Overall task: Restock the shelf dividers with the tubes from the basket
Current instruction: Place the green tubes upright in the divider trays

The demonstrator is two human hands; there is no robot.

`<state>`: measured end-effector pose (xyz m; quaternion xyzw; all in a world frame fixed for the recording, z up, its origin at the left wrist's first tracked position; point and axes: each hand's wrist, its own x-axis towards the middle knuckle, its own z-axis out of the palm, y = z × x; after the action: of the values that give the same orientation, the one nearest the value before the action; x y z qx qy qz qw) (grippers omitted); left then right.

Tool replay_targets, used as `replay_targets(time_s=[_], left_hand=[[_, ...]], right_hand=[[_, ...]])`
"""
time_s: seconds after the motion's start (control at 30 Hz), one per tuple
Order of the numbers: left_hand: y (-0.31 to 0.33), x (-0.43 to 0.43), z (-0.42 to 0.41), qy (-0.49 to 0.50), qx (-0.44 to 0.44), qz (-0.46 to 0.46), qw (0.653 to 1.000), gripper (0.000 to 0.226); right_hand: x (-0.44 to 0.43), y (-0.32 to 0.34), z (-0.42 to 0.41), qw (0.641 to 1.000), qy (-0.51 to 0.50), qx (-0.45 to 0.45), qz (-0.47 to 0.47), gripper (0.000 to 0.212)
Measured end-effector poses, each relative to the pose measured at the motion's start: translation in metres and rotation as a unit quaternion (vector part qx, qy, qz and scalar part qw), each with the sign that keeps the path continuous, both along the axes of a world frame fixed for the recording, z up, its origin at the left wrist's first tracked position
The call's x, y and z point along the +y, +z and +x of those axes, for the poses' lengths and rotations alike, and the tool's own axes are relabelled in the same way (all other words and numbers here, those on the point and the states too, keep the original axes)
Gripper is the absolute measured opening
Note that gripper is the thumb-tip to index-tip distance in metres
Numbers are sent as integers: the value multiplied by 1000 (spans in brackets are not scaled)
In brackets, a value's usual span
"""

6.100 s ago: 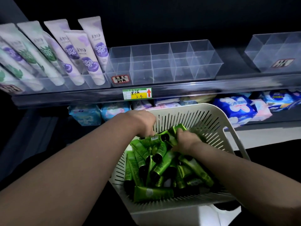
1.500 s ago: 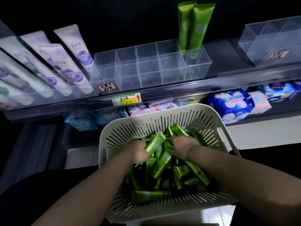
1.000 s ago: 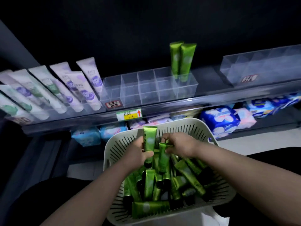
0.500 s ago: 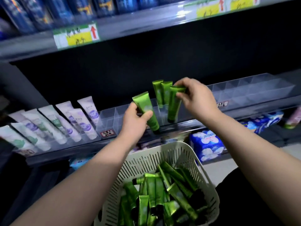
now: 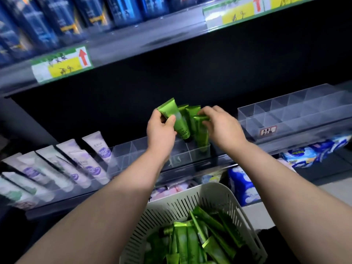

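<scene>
Shelf (image 5: 213, 161): divider tray (image 5: 131, 151), 12 o'clock.
Left hand (image 5: 162, 130), right hand (image 5: 222, 126): each pinching a green tube (image 5: 177, 119).
Feel: light, squashy — I'd hold mid-body.

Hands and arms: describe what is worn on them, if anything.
The left hand and right hand are bare: no gloves, and no rings that show. The left forearm and right forearm are bare too, with no sleeve, watch or band in view.
</scene>
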<state>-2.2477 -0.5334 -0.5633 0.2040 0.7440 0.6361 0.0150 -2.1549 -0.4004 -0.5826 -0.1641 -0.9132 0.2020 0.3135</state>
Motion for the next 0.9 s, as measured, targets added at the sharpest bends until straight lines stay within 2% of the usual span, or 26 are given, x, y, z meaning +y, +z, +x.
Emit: replay_targets(time_s=[0.2,0.37,0.57,0.73,0.9], left_hand=[[-21,25,-15,-20,7,-84,996,6],[-35,33,-18,-24,35,-153,987,12],[-42,31,-21,-25,16,-174,984,12],[-36,27,-18,-13,12,-154,988,19],[-31,13,-10,-4,3,-142,990,27]], right_hand=[[6,-6,-3,1000,-2,-19,-19,32],[2,-8,-6,999,8,-40,-11,35],[-1,-6,-7,999,8,-33,-23,38],[-2,-4,-6,999,6,-38,-14,38],[-3,-3,-3,999,-10,-22,23,37]])
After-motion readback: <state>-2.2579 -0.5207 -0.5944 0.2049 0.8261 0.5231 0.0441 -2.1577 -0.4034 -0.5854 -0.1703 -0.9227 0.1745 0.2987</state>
